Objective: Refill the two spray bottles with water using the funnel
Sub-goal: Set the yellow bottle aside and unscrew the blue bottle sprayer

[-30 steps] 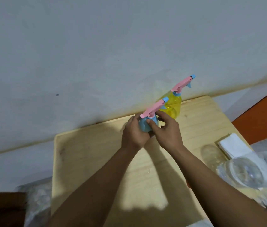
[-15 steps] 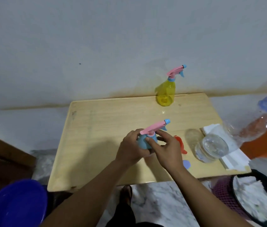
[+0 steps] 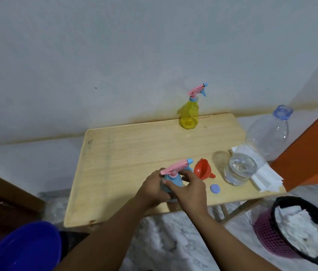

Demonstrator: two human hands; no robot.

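Blue spray bottle [image 3: 173,179], pink trigger head; both hands' fingers [image 3: 173,185] pinching it.

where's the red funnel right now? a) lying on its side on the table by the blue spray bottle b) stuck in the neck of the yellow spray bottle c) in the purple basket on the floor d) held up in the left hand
a: the red funnel lies tipped on its side on the wooden table, just right of the blue spray bottle that both hands hold.
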